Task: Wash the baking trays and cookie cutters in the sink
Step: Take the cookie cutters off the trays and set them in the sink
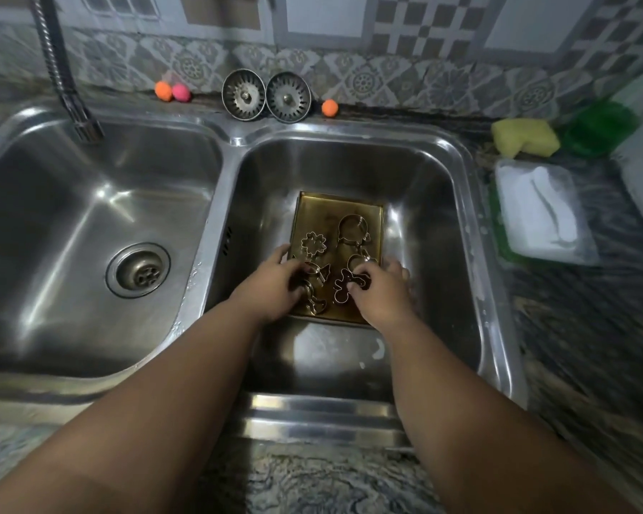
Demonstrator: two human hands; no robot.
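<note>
Baking tray (pixel 335 213), gold-toned, lies flat in right sink basin (pixel 416 172), cookie cutters (pixel 313 245) on it. Left hand (pixel 275 285) fingers curl onto one cutter; right hand (pixel 381 291) fingers pinch gingerbread-man cutter (pixel 344 287). Yellow sponge (pixel 526 137) on worktop (pixel 587 328). No readable writing.

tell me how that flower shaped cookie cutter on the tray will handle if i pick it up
The flower cutter looks like a thin open metal band, so probably very light, and it may bend if squeezed. Lying flat on the gold tray, it should slide rather than roll. Its low wall may be fiddly to pinch.
</note>
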